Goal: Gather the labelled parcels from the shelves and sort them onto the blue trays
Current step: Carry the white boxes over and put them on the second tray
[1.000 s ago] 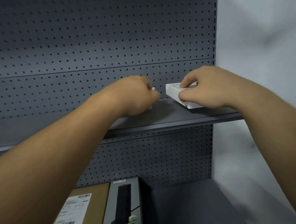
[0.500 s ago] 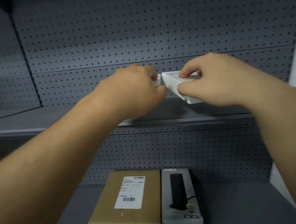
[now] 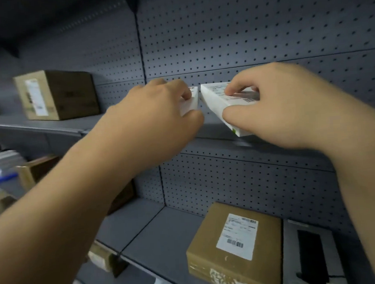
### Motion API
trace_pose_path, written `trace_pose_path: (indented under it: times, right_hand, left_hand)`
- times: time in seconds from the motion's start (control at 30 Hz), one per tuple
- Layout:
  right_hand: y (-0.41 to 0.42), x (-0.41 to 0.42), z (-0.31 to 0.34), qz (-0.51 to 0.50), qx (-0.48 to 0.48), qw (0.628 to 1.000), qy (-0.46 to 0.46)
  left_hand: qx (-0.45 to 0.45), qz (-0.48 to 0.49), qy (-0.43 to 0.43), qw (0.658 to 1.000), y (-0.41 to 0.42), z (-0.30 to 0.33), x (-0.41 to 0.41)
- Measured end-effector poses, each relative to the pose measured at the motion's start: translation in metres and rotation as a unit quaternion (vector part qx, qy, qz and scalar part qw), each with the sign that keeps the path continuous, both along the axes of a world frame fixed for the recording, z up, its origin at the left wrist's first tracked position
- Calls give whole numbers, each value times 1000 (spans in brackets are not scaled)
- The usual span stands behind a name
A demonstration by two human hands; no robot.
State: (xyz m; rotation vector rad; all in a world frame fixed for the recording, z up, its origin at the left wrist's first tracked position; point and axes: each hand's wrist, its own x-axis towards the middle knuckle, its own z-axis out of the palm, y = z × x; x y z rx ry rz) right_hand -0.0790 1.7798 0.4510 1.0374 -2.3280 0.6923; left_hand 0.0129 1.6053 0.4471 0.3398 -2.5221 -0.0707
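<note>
Hands hold white boxes: your left hand point(image 3: 158, 115) grips one point(image 3: 191, 98), your right hand point(image 3: 279, 111) another point(image 3: 218, 102) at 3 o'clock.

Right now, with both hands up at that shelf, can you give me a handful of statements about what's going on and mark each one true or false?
1. Each hand grips a white box. True: the left hand holds a small white box and the right hand a larger white box.
2. The two white boxes are stacked one on the other. False: they are side by side with a narrow gap between them.
3. A brown parcel with a white label lies on the lower shelf. True.
4. The upper left shelf is bare. False: a brown cardboard box stands there.
5. The larger white box carries a printed label. True.
</note>
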Motion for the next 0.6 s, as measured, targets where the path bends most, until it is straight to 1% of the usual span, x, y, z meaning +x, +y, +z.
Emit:
trace_pose_path:
  times: [0.1, 0.23, 0.4, 0.5, 0.6]
  right_hand:
    - [-22, 1, -4, 48, -21, 999, -14]
    - [-50, 2, -11, 115, -20, 993, -26]
    - [-77, 12, -18, 197, -32, 979, -36]
    - [-94, 27, -30, 232, -28, 972, -20]
    - [-114, 42, -48, 266, -20, 963, -26]
  left_hand:
    - [18, 51, -5, 999, -14, -6, 16]
    - [32, 122, 3, 992, -31, -13, 39]
    - [65, 214, 21, 974, -44, -32, 72]
    - [71, 252, 22, 965, -48, -45, 89]
    - [94, 283, 15, 954, -52, -60, 102]
